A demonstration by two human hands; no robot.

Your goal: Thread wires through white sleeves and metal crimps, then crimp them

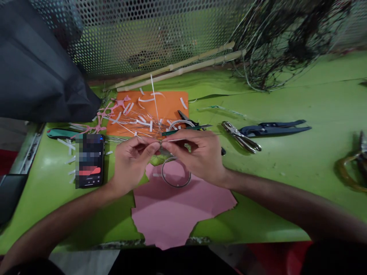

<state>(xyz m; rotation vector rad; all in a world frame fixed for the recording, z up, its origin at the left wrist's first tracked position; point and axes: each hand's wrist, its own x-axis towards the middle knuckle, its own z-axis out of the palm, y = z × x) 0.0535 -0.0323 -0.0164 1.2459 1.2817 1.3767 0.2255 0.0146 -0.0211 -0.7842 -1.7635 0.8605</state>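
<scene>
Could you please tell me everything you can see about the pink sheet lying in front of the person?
The pink sheet looks like thin, matte craft foam or paper, with ragged, cut-away edges. It lies flat on the green table, and its near edge reaches the table's front. A clear ring and a small white strip rest on its far part.

No writing, brand or number can be read anywhere. The smartphone (90, 160) lying on the green worktop (286, 183) has a lit screen, but it is blurred into blocks, with only a red bar showing. The punch pliers (241, 136) and the clear plastic strands (143, 125) show no legible mark.
</scene>
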